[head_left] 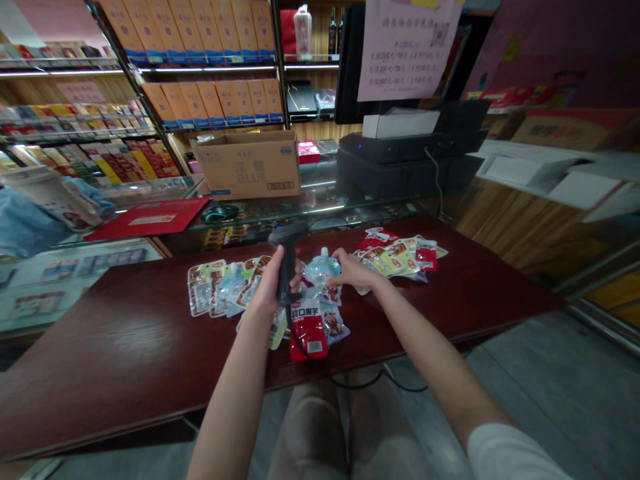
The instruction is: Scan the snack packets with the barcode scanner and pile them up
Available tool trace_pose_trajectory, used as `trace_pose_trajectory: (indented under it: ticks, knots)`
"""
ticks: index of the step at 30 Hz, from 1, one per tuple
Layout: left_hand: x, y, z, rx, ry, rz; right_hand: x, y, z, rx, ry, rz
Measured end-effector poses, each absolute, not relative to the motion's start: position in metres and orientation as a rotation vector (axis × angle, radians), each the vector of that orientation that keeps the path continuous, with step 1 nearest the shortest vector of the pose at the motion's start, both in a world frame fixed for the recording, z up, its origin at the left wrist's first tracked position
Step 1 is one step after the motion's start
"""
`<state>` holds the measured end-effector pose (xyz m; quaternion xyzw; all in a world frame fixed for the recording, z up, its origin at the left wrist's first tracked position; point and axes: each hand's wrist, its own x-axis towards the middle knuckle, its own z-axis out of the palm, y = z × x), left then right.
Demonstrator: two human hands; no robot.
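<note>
"BLUE" is printed faintly on the cardboard box (249, 165) on the glass counter. White Chinese chars, approx. "口魔芋", are seen on the red snack packet (309, 329). Paper notice (406, 47) text is too blurred to be read.

A dark handheld barcode scanner (287, 257) stands upright in the left hand (273, 283), its head tipped forward at the top and its black cable trailing down off the counter (125, 347) edge. Just beside it, a pale blue spouted pouch (323, 270) with a white cap is held upright by the right hand (353, 269), above a red snack packet (309, 330) lying flat on the counter.
</note>
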<state>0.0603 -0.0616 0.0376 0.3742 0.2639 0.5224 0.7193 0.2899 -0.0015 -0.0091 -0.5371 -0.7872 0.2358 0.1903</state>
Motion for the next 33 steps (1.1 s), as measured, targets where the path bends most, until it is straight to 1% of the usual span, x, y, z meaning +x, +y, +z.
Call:
trace_pose_trajectory:
  ticks: [3, 7, 10, 21, 33]
  knots:
    - [0.062, -0.063, 0.039, 0.826, 0.593, 1.149, 0.308, 0.008, -0.010, -1.377, -1.952, 0.671]
    - [0.066, -0.065, 0.039, 0.874, 0.614, 1.107, 0.333, 0.023, -0.013, -1.343, -1.552, 0.512]
    - [0.071, -0.068, 0.039, 0.932, 0.628, 1.062, 0.346, 0.029, -0.016, -1.326, -1.412, 0.502]
    - [0.083, -0.073, 0.030, 1.021, 0.651, 0.980, 0.357, 0.035, -0.021, -1.226, -1.317, 0.566]
    - [0.085, -0.073, 0.032, 1.034, 0.635, 0.968, 0.355, 0.032, -0.018, -1.256, -1.298, 0.546]
